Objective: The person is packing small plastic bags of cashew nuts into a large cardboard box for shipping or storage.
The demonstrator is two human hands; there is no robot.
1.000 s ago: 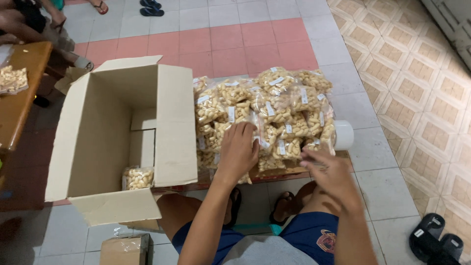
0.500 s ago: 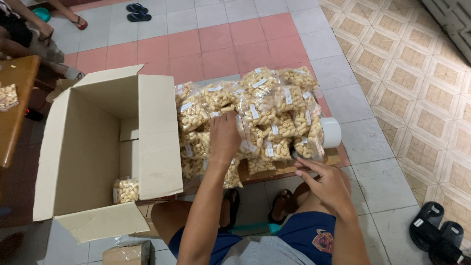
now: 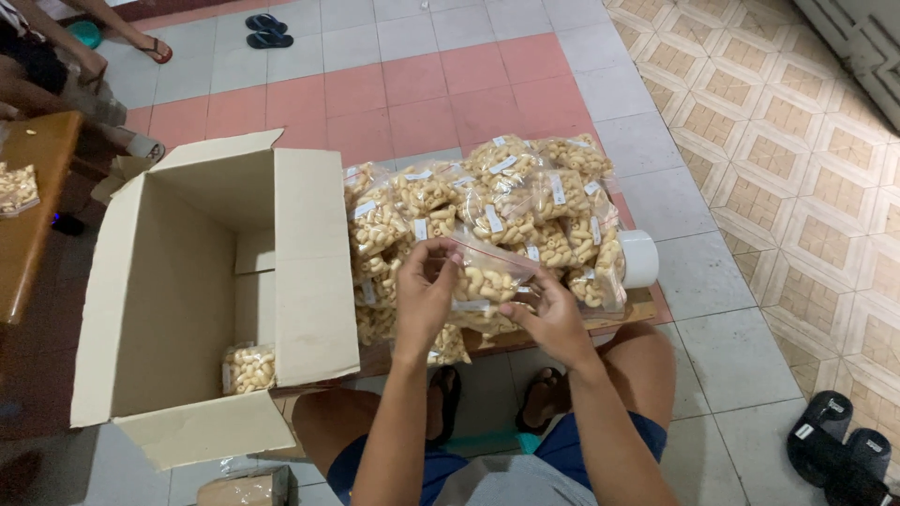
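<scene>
Left hand (image 3: 424, 290) and right hand (image 3: 553, 319) both pinching one clear plastic bag of pale curled snacks (image 3: 483, 281), lifted just above the heaped pile of matching bags (image 3: 487, 201). Risk: slick film slipping, bag dropping short of the open brown cardboard box (image 3: 187, 281).

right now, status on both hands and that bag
Left hand and right hand both gripping one clear snack bag. Bag held above the pile of bags. Open cardboard box to the left, one bag inside.

Open box mouth (image 3: 202, 281) leftward, raised flap (image 3: 314, 267) between (bag pile (image 3: 487, 211) ahead)
</scene>
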